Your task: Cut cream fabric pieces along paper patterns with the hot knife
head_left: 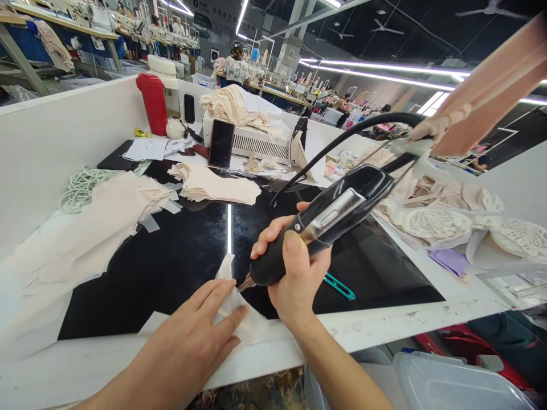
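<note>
My right hand (294, 267) is closed round a black corded hand tool (329, 219) with a silver trigger; its metal tip points down-left onto a small white fabric piece (233, 302). My left hand (192, 336) lies flat with fingers stretched out, pressing that piece onto the black glossy work surface (179, 256) near the front edge. The tool's black cable (342, 136) arcs up and to the right.
Stacks of cream fabric pieces (213, 185) lie on the left and centre. A teal thread snip (339, 286) lies right of my hand. A phone (221, 143), white machine (256, 139), red bottle (152, 102), cord coil (83, 185) and lace pieces (444, 222) surround. White partition walls enclose the bench.
</note>
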The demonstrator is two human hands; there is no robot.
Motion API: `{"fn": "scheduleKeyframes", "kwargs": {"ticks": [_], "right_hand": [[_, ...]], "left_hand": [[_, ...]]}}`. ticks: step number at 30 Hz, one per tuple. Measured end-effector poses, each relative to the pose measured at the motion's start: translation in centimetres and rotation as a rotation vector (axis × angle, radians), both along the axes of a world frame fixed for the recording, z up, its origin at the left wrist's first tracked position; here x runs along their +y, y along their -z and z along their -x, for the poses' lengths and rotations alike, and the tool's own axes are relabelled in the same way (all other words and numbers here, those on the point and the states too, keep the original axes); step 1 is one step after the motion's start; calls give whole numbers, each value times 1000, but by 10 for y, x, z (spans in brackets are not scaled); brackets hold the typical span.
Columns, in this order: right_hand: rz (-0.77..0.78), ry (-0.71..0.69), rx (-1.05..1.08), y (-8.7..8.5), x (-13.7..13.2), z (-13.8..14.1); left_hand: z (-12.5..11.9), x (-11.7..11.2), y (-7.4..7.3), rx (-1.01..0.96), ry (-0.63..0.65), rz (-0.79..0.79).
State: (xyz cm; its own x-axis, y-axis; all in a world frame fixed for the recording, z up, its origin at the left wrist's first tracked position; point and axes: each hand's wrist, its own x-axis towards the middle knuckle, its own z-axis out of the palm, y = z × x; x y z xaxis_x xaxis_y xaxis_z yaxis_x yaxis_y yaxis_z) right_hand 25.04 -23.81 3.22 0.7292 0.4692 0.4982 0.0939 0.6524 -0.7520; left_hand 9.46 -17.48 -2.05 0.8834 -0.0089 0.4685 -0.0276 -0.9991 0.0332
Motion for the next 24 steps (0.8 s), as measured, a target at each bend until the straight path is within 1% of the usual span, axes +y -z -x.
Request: {"fn": "scheduleKeyframes", "kwargs": {"ticks": [3, 6, 9, 12, 14, 16, 20, 24], "right_hand": [[9, -23, 17, -2, -10, 3], [-4, -31, 3, -3, -19, 4], [-13, -28, 4, -2, -22, 5], [-7, -17, 15, -1, -22, 4], [-3, -12, 10, 0, -21, 5], [-3, -10, 4, 0, -21, 5], [0, -16, 13, -1, -21, 5], [2, -1, 3, -1, -21, 4]], "left_hand": [[8, -11, -2, 0, -6, -46], [11, -11, -8, -15, -27, -88], [5, 5, -14, -27, -8, -94], [-8, 28, -13, 18, 114, -40], [-16, 42, -9, 52, 220, 25], [-21, 53, -5, 98, 287, 97], [-26, 64, -5, 155, 340, 185], [-24, 73, -6, 148, 370, 207]]}}
